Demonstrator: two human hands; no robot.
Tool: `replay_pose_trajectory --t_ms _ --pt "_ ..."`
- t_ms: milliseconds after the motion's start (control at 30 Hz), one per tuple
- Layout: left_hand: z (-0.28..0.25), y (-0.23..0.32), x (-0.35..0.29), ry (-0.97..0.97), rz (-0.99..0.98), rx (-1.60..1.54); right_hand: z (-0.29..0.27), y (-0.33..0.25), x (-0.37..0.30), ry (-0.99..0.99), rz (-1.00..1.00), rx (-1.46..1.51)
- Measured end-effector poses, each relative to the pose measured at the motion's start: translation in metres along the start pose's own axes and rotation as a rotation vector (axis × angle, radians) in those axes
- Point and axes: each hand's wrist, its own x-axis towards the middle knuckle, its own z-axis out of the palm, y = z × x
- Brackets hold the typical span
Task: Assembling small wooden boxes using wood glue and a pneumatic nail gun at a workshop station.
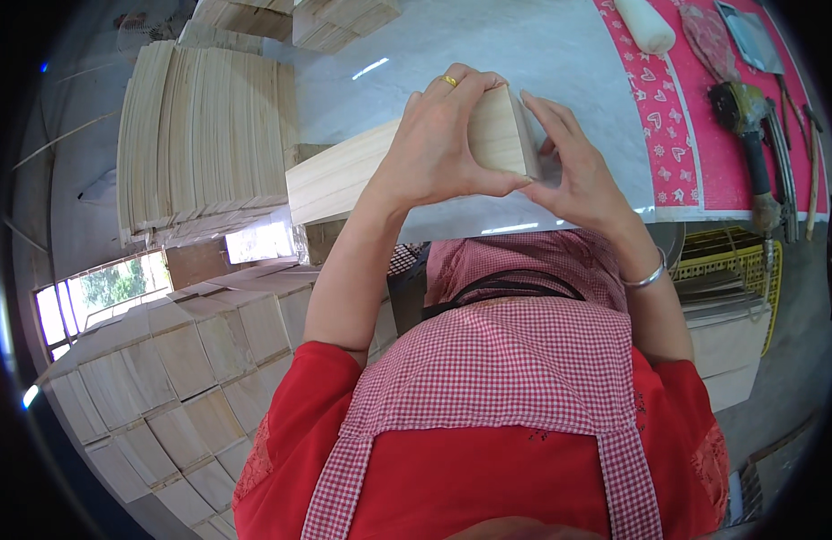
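Note:
A long, pale wooden piece [339,185], box-like in shape, lies slantwise at the near side of the grey-white tabletop. Across its right end my left hand [438,135] is closed, with fingers at the far edge and the thumb along the near edge. My right hand [578,171] curves around the squared end, its fingers apart and its thumb close to the left thumb. Whether the right fingertips touch the wood I cannot tell. The left hand covers part of the wood's top.
Upright thin boards [204,135] stand packed at the left, with more wood stacks [344,20] behind. Stacked wooden boxes [182,378] fill the lower left. On a pink mat [713,171] lie a power tool [745,117] and a white roll [646,25]. A yellow crate [704,241] stands below right.

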Motion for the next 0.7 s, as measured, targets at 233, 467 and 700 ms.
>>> replay_pose_trajectory --t_ms 233,467,700 --pt "0.0 -0.003 -0.002 -0.017 -0.052 -0.028 0.014 -0.043 -0.039 0.104 -0.112 0.014" --pt "0.001 -0.004 0.0 0.008 0.022 -0.005 0.015 -0.045 -0.055 0.12 -0.127 0.072" --pt "0.0 -0.001 -0.001 -0.028 -0.057 -0.011 0.01 -0.046 -0.054 0.12 -0.143 0.103"
